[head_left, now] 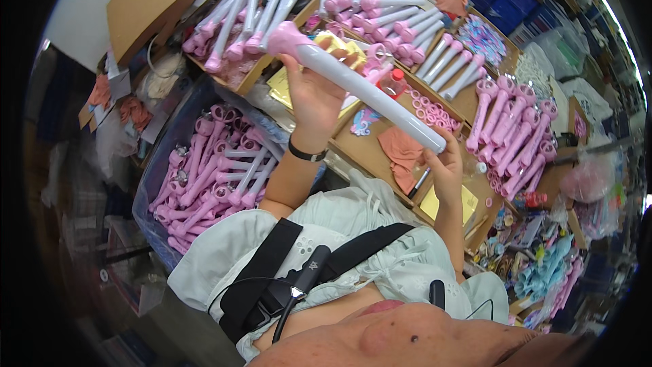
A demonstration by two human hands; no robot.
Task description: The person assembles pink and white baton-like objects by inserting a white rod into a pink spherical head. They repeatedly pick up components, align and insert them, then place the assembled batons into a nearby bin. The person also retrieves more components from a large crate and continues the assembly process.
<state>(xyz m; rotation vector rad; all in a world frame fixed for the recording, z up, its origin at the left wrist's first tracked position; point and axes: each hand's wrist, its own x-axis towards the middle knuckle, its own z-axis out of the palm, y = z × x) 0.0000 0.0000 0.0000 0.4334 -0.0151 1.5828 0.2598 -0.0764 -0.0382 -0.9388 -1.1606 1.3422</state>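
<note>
A long toy wand, white and tubular with a pink head, slants across the space above the bench from upper left to lower right. My left hand holds it near the pink head, palm up, with the thumb at the head and part of the fingers hidden behind the tube. At the plain white end, my right hand pinches the tip. Below the tube lie an orange cloth, a black pen and a small blue-and-purple decorated piece.
A blue-lined bin of pink wand parts stands at the left. Wands fill boxes at the back. Pink rings, a red-capped bottle and yellow paper lie on the bench. Pink handles are piled at the right.
</note>
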